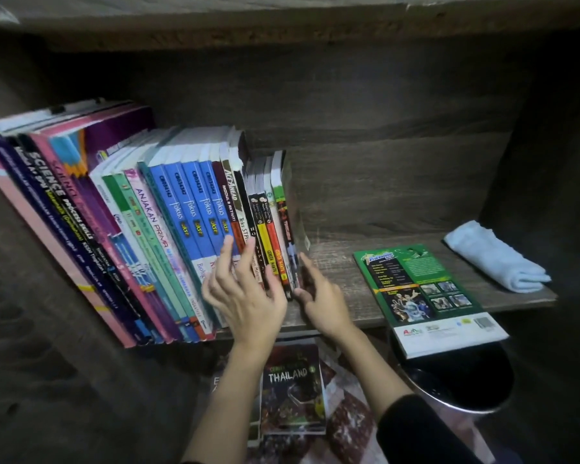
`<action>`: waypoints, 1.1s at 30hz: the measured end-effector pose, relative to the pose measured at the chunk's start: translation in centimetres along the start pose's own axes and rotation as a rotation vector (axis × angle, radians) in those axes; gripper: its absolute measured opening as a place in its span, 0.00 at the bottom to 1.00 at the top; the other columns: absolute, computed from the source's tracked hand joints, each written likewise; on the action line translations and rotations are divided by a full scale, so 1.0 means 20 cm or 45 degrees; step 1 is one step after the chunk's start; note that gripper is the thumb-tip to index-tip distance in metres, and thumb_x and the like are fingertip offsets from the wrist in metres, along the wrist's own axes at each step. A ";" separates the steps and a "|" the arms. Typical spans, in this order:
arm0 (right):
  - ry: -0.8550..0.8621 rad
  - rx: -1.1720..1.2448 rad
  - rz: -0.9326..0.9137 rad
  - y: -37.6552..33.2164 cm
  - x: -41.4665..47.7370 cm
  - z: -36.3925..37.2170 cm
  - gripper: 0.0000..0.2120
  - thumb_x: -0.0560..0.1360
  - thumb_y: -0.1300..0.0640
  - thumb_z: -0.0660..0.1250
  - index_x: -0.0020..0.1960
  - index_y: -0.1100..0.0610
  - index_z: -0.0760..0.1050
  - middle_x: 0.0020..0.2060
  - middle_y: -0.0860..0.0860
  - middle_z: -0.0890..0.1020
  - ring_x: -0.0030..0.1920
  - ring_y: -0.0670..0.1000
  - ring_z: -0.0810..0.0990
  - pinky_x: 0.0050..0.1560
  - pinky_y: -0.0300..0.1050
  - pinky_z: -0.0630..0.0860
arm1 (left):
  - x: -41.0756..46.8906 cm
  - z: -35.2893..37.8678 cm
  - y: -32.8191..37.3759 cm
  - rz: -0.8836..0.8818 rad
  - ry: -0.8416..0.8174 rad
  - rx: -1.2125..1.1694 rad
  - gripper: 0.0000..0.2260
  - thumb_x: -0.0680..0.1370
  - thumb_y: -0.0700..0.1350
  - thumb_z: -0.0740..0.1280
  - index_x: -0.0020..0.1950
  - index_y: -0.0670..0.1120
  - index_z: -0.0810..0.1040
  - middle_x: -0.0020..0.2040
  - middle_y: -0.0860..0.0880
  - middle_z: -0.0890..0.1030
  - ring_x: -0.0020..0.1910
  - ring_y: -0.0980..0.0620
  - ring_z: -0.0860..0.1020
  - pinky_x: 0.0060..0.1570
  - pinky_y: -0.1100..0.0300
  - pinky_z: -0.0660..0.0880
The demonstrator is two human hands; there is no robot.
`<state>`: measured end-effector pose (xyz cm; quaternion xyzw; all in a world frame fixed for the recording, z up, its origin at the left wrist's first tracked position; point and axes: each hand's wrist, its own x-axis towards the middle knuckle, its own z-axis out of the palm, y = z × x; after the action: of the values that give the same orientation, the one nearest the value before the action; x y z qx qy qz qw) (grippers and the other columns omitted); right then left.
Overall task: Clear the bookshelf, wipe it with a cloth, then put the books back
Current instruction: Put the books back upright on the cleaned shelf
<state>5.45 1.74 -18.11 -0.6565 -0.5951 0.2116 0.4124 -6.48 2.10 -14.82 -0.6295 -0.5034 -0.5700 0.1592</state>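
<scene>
Dark wood-grain shelf (365,262) carries a row of books (168,222) leaning left, with a folded cloth (493,259) at its far right end. The left hand (248,296) spreads straight fingers on the spines near the row's right end and the right hand (322,299) lies flat against the outermost thin paperback (288,242), neither clamped on anything. These slim softcovers look light, floppy and slick, so squeezing several together between both palms, low by the spines, seems safest.
</scene>
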 end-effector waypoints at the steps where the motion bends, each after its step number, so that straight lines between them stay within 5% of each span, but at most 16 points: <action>1: 0.003 0.008 -0.002 0.00 0.00 0.00 0.35 0.77 0.59 0.67 0.76 0.42 0.54 0.65 0.54 0.76 0.63 0.56 0.76 0.65 0.50 0.69 | 0.04 -0.02 0.02 -0.008 0.017 -0.002 0.24 0.69 0.44 0.68 0.63 0.50 0.67 0.67 0.48 0.62 0.64 0.46 0.63 0.67 0.49 0.51; 5: 0.000 0.102 0.031 0.01 0.00 -0.03 0.32 0.75 0.59 0.69 0.74 0.44 0.61 0.59 0.51 0.79 0.59 0.51 0.78 0.56 0.34 0.66 | 0.25 -0.11 0.14 0.109 0.020 0.129 0.17 0.70 0.46 0.68 0.59 0.55 0.77 0.71 0.50 0.58 0.69 0.45 0.58 0.66 0.36 0.49; 12: 0.007 0.189 0.054 0.02 0.01 -0.03 0.30 0.74 0.60 0.69 0.73 0.47 0.65 0.58 0.51 0.81 0.51 0.42 0.76 0.48 0.20 0.65 | 0.47 -0.13 0.25 0.158 -0.338 0.569 0.14 0.71 0.47 0.66 0.56 0.52 0.80 0.78 0.46 0.47 0.75 0.41 0.42 0.59 0.28 0.34; 19: -0.011 0.104 0.062 0.03 0.01 -0.02 0.29 0.76 0.55 0.66 0.75 0.45 0.61 0.62 0.55 0.79 0.60 0.54 0.78 0.61 0.44 0.71 | 0.47 -0.15 0.27 0.212 -0.426 0.647 0.14 0.73 0.49 0.65 0.58 0.54 0.78 0.78 0.44 0.44 0.74 0.37 0.40 0.58 0.27 0.34; 24: -0.036 0.068 0.060 0.01 0.00 -0.03 0.29 0.77 0.55 0.65 0.76 0.46 0.59 0.60 0.55 0.80 0.59 0.55 0.78 0.58 0.41 0.70 | 0.44 -0.15 0.24 0.209 -0.326 0.473 0.10 0.73 0.51 0.65 0.52 0.53 0.81 0.78 0.45 0.52 0.75 0.41 0.43 0.59 0.27 0.35; 28: -0.039 0.060 0.083 0.01 0.01 -0.05 0.28 0.77 0.56 0.63 0.75 0.44 0.61 0.58 0.55 0.81 0.59 0.57 0.78 0.55 0.42 0.71 | 0.34 -0.14 0.23 0.243 -0.054 0.195 0.09 0.71 0.53 0.69 0.47 0.51 0.81 0.70 0.48 0.67 0.70 0.45 0.59 0.67 0.38 0.46; 31: -0.039 0.129 0.109 0.00 0.01 -0.04 0.28 0.76 0.58 0.62 0.73 0.40 0.63 0.60 0.53 0.81 0.58 0.56 0.79 0.58 0.44 0.72 | 0.24 -0.15 0.24 0.256 0.031 -0.012 0.09 0.71 0.47 0.72 0.49 0.45 0.81 0.57 0.46 0.76 0.48 0.52 0.73 0.50 0.56 0.66; 33: -0.035 0.155 0.118 0.00 0.01 -0.05 0.28 0.76 0.59 0.61 0.73 0.41 0.64 0.62 0.53 0.79 0.58 0.56 0.79 0.59 0.45 0.72 | 0.22 -0.16 0.26 0.181 -0.040 -0.179 0.09 0.71 0.39 0.72 0.50 0.40 0.80 0.53 0.43 0.78 0.36 0.57 0.73 0.36 0.68 0.68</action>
<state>6.26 1.69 -17.52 -0.6539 -0.5558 0.2752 0.4332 -4.72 -0.74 -8.04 -0.6822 -0.4188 -0.5811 0.1468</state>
